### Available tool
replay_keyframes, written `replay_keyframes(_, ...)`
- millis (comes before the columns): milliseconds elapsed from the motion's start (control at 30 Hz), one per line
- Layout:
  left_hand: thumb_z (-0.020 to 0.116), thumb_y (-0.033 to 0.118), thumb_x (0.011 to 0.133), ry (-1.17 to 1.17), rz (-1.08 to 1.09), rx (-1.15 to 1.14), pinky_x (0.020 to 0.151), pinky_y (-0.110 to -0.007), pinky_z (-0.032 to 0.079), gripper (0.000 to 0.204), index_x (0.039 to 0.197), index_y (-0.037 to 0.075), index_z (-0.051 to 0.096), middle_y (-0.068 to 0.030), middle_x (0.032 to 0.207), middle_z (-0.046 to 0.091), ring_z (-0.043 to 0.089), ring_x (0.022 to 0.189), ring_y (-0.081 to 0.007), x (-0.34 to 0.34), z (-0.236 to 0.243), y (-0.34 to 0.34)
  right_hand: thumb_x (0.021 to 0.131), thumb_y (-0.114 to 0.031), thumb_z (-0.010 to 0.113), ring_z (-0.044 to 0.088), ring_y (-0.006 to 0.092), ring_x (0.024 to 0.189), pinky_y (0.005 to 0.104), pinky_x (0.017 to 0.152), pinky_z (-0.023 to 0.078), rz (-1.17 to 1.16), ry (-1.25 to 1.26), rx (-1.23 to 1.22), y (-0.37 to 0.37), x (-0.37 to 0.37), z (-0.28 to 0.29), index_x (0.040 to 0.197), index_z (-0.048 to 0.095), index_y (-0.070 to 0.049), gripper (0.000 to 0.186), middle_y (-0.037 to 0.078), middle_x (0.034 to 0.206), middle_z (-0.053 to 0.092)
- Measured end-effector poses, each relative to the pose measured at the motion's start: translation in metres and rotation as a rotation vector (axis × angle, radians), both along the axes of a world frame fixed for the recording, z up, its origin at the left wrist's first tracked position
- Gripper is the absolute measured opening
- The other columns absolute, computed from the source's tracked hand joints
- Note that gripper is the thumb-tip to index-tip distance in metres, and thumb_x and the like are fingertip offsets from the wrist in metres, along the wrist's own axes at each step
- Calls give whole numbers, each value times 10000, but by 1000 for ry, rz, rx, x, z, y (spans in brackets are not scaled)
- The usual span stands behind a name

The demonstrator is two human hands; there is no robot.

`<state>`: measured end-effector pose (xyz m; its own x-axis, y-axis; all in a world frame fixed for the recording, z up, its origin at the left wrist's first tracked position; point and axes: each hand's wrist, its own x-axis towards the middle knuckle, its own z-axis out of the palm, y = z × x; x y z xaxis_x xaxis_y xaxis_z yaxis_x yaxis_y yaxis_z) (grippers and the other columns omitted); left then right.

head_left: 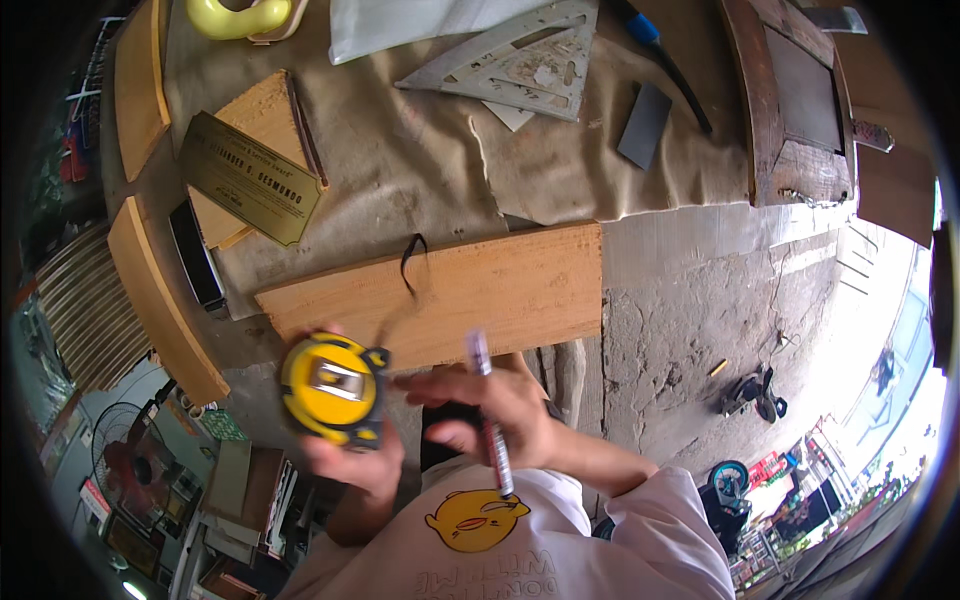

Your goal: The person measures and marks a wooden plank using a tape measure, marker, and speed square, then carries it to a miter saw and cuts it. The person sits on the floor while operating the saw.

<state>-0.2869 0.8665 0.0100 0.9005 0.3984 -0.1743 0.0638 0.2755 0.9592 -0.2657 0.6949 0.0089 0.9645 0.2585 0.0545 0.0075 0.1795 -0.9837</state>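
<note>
By the near edge of the bench [370, 160], our left hand [352, 466] wraps the tape measure [335, 388]; our right hand [520, 412], fingers half spread, holds a marker [494, 443]. We should pinch it firmer.

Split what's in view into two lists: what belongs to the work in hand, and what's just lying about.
Seemingly in use:
tape measure, in the left hand
marker, in the right hand
wooden board, nearest the hands

Apparently just lying about:
metal triangle square
gold-coloured plaque
dark grey rectangular piece
</note>
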Motion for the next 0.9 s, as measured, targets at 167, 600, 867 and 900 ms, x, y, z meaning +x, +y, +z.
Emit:
replay_keyframes(167, 465, 687, 963, 193, -63, 64, 1000, -420, 544, 864, 1492, 36, 259, -216, 1437, 449, 597, 1232, -338, -62, -16, -14, 873, -55, 805, 747, 302, 928, 374, 776, 610, 53, 149, -21, 10, -33, 1, 1239, 620, 41, 421, 196, 1114, 722)
replay_keyframes(600, 836, 220, 846, -111, 35, 534, 1072, -376, 508, 979, 1498, 132, 111, -268, 1467, 405, 589, 1249, -299, -29, -51, -16, 904, 80, 719, 628, 103, 905, 274, 805, 506, 103, 490, 132, -7, -2, -14, 1223, 602, -38, 360, 42, 1076, 638)
replay_keyframes(867, 758, -109, 863, 23, 357, 494, 988, -306, 544, 776, 1478, 132, 352, -149, 1460, 464, 565, 1197, -199, 15, -82, 85, 932, 37, 688, 633, 91, 891, 246, 820, 522, -394, 251, -416, -142, 37, -83, 1085, 648, -37, 174, 11, 992, 653)
replay_keyframes(900, 771, -105, 854, 26, 361, 505, 993, -308, 543, 782, 1473, 132, 356, -142, 1450, 464, 567, 1185, -196, 19, -86, 94, 948, -9, 705, 609, 79, 885, 239, 805, 510, -441, 203, -617, -155, 41, -92, 1078, 650, -40, 145, 5, 963, 651)
